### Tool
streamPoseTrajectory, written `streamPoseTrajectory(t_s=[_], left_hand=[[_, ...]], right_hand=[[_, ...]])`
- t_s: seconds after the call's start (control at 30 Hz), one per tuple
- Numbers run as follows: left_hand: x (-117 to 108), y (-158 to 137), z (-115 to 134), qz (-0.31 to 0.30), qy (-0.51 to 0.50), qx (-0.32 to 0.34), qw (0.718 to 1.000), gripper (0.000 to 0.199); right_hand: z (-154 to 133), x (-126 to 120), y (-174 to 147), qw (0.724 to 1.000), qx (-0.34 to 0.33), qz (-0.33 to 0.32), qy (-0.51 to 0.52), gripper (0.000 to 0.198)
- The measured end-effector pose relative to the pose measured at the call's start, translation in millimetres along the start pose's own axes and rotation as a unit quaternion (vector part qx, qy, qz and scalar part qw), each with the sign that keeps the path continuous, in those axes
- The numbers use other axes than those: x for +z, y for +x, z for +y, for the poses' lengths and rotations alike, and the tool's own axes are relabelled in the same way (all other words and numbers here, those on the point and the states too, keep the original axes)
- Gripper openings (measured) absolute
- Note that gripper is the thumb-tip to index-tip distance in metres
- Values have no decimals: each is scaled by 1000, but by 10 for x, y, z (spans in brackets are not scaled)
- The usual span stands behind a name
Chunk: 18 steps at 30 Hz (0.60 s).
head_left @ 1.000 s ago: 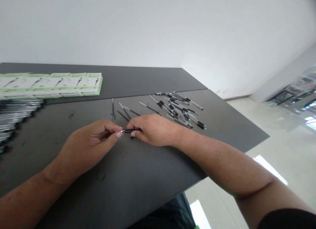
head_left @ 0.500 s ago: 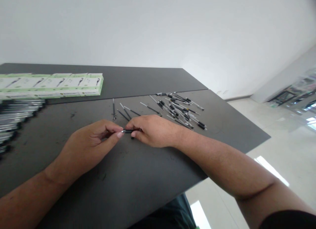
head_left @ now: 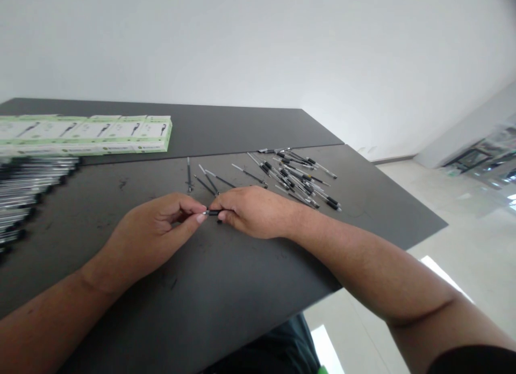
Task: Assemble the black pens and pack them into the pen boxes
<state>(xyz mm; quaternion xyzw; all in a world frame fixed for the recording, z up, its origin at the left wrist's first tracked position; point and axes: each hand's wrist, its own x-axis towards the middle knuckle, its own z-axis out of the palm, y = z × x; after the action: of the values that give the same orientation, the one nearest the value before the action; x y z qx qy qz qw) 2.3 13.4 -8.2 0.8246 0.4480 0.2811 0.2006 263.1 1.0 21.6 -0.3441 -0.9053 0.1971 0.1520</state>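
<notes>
Head view: left hand (head_left: 147, 235) and right hand (head_left: 258, 211), fingers (head_left: 186, 228) pinching a slim black cylindrical pen (head_left: 213, 213), mid-frame.
Clear-and-black plastic pens (head_left: 285, 173) litter the matte grey table (head_left: 226, 288), right of centre.

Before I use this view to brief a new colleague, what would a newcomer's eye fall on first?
Probably the left hand and right hand, close together near the picture's centre, both pinching a slim black pen part. Next, the loose scatter of pens beyond the right hand, against the tidy row of pens at the picture's left edge. Just behind that row runs a line of green-and-white boxes.
</notes>
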Motion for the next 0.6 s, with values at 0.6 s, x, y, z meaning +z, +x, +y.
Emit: streamPoseTrajectory(t_s=[0.6], left_hand=[[17,-6,112,12,-24,1,1000,22]], right_hand=[[-43,-8,-74,997,67,20,34,30]])
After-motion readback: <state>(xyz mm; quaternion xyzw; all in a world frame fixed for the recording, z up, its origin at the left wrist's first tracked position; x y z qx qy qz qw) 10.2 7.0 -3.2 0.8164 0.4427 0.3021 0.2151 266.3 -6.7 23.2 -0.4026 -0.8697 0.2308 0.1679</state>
